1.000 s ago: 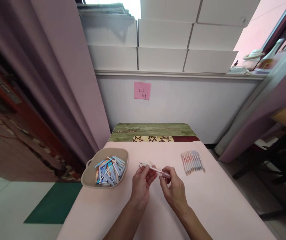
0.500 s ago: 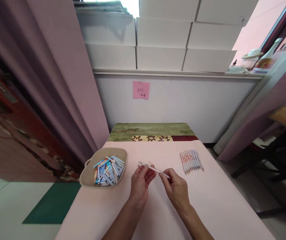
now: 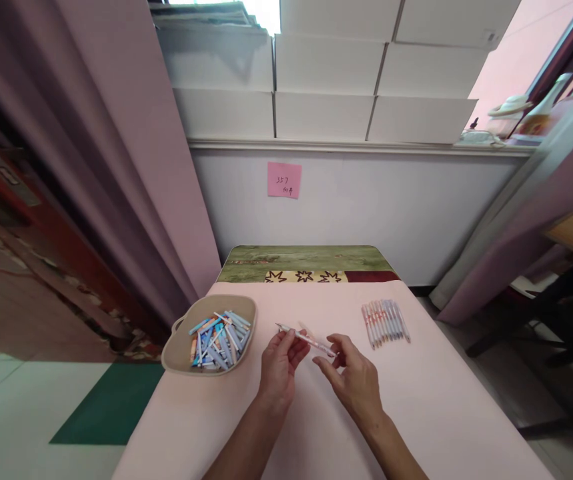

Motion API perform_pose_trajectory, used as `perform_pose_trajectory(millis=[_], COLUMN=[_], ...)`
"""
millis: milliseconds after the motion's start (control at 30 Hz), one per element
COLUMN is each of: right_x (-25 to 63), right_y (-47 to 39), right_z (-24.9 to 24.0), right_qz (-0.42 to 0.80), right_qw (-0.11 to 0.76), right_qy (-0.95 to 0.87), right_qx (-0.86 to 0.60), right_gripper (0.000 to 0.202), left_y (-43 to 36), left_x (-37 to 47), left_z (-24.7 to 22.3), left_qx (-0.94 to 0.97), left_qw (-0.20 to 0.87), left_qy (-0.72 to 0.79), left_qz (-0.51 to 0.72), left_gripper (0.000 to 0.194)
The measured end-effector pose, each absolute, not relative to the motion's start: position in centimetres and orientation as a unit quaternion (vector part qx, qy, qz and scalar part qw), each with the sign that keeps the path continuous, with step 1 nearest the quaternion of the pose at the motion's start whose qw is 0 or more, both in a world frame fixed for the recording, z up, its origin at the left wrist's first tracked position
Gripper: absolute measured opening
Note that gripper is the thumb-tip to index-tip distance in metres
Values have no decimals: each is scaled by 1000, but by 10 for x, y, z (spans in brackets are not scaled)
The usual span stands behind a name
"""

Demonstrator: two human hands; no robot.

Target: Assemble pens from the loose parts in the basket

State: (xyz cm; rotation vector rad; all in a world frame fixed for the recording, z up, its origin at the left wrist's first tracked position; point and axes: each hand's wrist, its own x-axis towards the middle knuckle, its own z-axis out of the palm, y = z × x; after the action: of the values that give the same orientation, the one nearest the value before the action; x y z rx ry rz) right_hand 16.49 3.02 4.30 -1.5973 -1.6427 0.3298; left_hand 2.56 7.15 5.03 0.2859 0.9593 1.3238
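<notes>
My left hand (image 3: pixel 280 363) pinches a slim white pen with a pinkish pattern (image 3: pixel 316 343) near its pointed end. The tip points up and to the left, and the other end slants down toward my right hand (image 3: pixel 353 373). My right hand is open, its thumb and forefinger apart around that lower end; whether a finger still touches it I cannot tell. Just beyond the pen, a pale thin piece (image 3: pixel 305 327) lies on the table, partly hidden. To the right is a neat row of several pens (image 3: pixel 385 321), orange-toned on the left and grey-blue on the right.
A beige basket (image 3: pixel 179 363) at the left of the pink-covered table (image 3: pixel 446 413) holds a jumble of blue, white and orange pen parts. A pink note (image 3: pixel 284 180) is on the wall behind. White boxes (image 3: pixel 323 117) are stacked on the ledge above.
The right hand's fingers have spread and come off the pen's lower end, showing more of its barrel. The left hand keeps its hold. The view has shifted slightly.
</notes>
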Motion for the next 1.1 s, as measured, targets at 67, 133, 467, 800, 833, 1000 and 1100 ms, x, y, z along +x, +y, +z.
perform_pose_trajectory(millis=[67,133,467,800,833,1000,1100], right_x=[165,165,167,173,175,179,181], right_y=[29,29,29,29,29,27,26], right_z=[43,42,36,29,29,27,26], right_qz=[125,123,131,121,127,153,152], right_qw=[397,383,387,394,384,389,409], right_qy=[-652,-654,-651,-646,-646,-639,-632], right_qx=[-634,-641,-640,-643,-647,-646,-641], right_gripper=[27,33,29,32,35,29,26], left_y=[72,72,71,72,72,72,71], left_x=[26,26,29,36,37,42,45], left_z=[49,49,47,45,45,46,45], left_qx=[125,126,134,147,148,157,164], left_qw=[674,675,678,679,680,676,675], left_qy=[429,429,429,437,440,449,449], left_qz=[588,587,581,571,568,563,562], left_gripper=[4,4,5,6,6,7,8])
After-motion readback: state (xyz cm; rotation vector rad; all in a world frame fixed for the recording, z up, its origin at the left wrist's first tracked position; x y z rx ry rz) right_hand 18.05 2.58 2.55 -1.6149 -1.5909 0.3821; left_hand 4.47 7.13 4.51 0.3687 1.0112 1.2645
